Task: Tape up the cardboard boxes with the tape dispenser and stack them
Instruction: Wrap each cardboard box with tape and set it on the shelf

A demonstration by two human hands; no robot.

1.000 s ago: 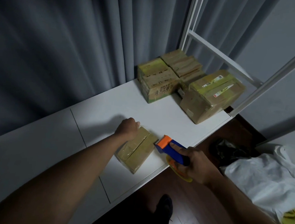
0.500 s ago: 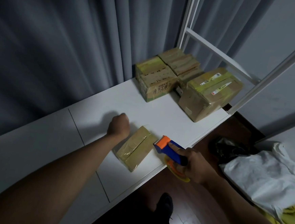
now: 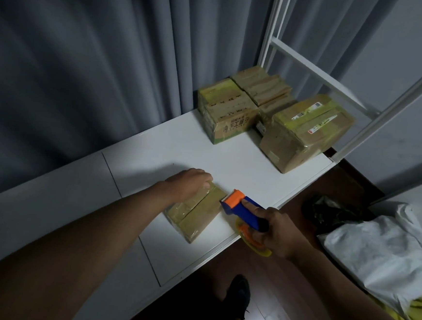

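I see a white tabletop [image 3: 185, 152], grey pleated curtains [image 3: 86, 61], a white metal frame [image 3: 313, 67] and dark wooden floor [image 3: 282, 304].

Both forearms are bare up to the picture's edge — no sleeve, watch or ring shows on the left hand [image 3: 190, 183] or the right hand [image 3: 281, 234]. Below the white table [image 3: 180, 152], a dark shoe [image 3: 238, 297] covers one foot — its make unclear in the dim light.

The room was dim. Long grey curtains [image 3: 91, 57] hung behind a white table [image 3: 180, 145]. A white metal frame [image 3: 311, 64] stood far right. The floor [image 3: 282, 304] was dark wood.
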